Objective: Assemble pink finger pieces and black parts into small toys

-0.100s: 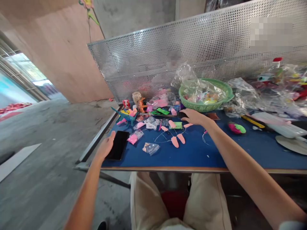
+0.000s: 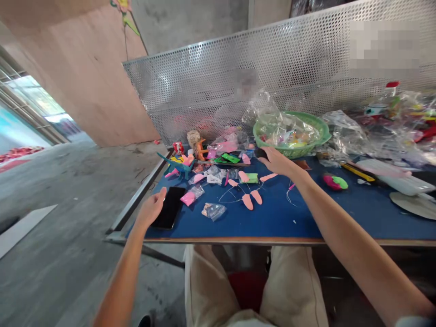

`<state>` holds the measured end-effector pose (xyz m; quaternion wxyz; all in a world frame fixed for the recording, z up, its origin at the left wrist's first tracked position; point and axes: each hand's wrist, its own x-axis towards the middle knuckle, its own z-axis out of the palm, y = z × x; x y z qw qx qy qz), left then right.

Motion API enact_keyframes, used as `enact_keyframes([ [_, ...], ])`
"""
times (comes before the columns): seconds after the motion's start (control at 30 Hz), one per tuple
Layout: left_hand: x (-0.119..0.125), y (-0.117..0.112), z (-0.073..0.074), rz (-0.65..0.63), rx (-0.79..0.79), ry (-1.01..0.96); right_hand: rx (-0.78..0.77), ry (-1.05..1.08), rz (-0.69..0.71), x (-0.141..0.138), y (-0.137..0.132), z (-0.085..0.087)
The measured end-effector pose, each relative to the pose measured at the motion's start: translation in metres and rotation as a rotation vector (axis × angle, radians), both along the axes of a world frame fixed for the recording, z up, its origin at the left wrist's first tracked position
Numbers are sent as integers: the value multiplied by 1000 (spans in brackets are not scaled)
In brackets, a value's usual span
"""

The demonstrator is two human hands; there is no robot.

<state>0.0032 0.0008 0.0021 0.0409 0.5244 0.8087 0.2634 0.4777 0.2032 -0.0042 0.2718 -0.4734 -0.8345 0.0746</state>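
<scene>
My left hand (image 2: 152,209) is closed at the left edge of a black smartphone (image 2: 170,208), thumb along its upper side and the other fingers hidden. The phone lies at the table's left front. Farther back, my right hand (image 2: 277,162) is closed at a small dark object (image 2: 261,153) just in front of the green basket (image 2: 291,152); its kind is unclear. Below and left of that hand, pink petal-shaped pieces (image 2: 248,201) on thin wires lie spread on the blue tabletop (image 2: 265,225), around a light green packet (image 2: 251,178).
Small clear bags (image 2: 213,211) and a blue toy-like holder (image 2: 180,167) lie at the left. A yellow cutter (image 2: 357,172), a pink and green piece (image 2: 335,182) and heaped plastic wrap (image 2: 344,131) are on the right. A perforated metal screen (image 2: 204,81) stands behind.
My right hand has shifted slightly, and the dark object at its fingertips sits higher and farther back. My left hand and the phone have moved a touch to the right.
</scene>
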Motion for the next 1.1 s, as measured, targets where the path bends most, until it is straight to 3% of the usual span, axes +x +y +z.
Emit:
enact_keyframes([
  [0.1,7,0,3,-31,-49,7,96,144,-43,-2,-7,8],
  [0.2,25,5,10,-123,119,-29,123,181,-54,-5,-9,10],
  [0.4,99,36,33,-447,359,-209,0,218,-111,-5,-4,5],
  [0.57,161,84,43,-705,382,-269,-9,384,-93,-7,-15,14],
  [0.73,209,124,37,-850,589,-55,-499,1011,132,-36,-33,22],
  [0.8,223,131,33,-930,681,-1,-643,1144,244,-55,-42,23],
  [0.93,239,129,24,-1093,816,13,-807,1200,464,-94,-67,25],
  [1.1,232,124,18,-973,951,-219,-814,1061,657,-119,-84,26],
])
